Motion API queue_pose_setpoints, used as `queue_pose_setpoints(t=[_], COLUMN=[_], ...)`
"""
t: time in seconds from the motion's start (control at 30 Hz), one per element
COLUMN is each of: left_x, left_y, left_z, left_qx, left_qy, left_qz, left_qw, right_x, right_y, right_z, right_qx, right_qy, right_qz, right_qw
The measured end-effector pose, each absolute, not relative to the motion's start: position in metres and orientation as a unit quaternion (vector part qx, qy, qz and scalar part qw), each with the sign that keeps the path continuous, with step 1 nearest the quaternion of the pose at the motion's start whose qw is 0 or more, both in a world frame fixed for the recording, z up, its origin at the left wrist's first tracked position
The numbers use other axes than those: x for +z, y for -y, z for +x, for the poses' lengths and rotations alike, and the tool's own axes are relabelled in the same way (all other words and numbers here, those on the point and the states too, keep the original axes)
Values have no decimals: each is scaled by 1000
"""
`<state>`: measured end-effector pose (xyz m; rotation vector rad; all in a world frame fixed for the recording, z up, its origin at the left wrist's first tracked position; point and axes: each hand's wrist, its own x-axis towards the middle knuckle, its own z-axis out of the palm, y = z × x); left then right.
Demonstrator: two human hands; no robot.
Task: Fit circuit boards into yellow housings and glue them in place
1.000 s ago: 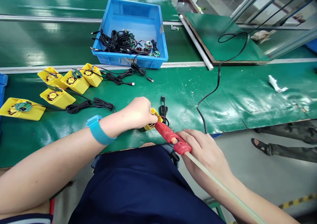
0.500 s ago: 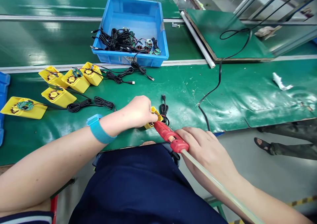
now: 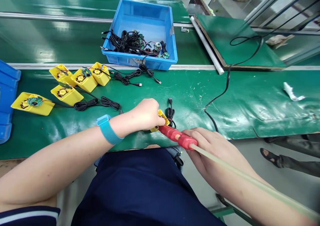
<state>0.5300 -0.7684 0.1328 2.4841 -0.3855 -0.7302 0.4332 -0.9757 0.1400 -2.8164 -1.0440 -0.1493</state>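
My right hand [image 3: 208, 144] is closed round a red hot glue gun [image 3: 172, 133], its front end at a small yellow plastic housing [image 3: 163, 114]. From the gun's rear a long translucent glue stick [image 3: 225, 164] runs back over my right forearm. My left hand [image 3: 149, 114], with a teal band on its wrist, is closed at the same housing with the thumb at its open top. My hand covers most of the housing, and the gun's nozzle tip is hidden. A bundled black USB cable [image 3: 171, 113] lies right beside the housing.
Several yellow housings [image 3: 86, 82] with copper coils and green circuit boards stand at the left, their black cables [image 3: 107, 102] bundled. A blue bin [image 3: 142, 61] behind holds cabled boards. Another blue bin [image 3: 7, 99] is at the left edge. A black cord [image 3: 221, 92] crosses the green bench.
The whole view has shifted, so the bench things appear farther right. The glue gun and its stick lie at a flatter angle. Both hands stay at the yellow housing.
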Motion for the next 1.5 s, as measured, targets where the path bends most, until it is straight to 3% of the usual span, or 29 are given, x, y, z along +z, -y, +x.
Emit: queue_pose_setpoints(t=[0.2,0.3,0.53,0.77,0.97,1.07,1.33,1.43,1.5], left_x=[129,126,116,105,86,88,105,104,103], left_y=[768,769,768,766,764,766,774,774,773], left_z=[531,530,523,506,485,483,489,489,488], left_qx=[-265,-258,-228,-158,20,32,27,29,21], left_qy=[148,151,148,170,259,268,276,285,280], left_qz=[919,922,927,940,944,950,953,950,951], left_qw=[253,246,260,252,203,158,124,123,128], right_x=[139,144,148,103,78,67,44,54,63], right_y=[976,983,1020,1055,1100,1129,1155,1104,1058], right_z=[433,434,438,454,487,514,533,514,502], right_qx=[-60,-32,21,164,75,-19,-235,-341,-290], right_qy=[341,334,187,43,-110,-172,-259,-123,76], right_qz=[-936,-937,-928,-809,-710,-733,-819,-881,-897], right_qw=[64,102,320,562,691,658,455,304,324])
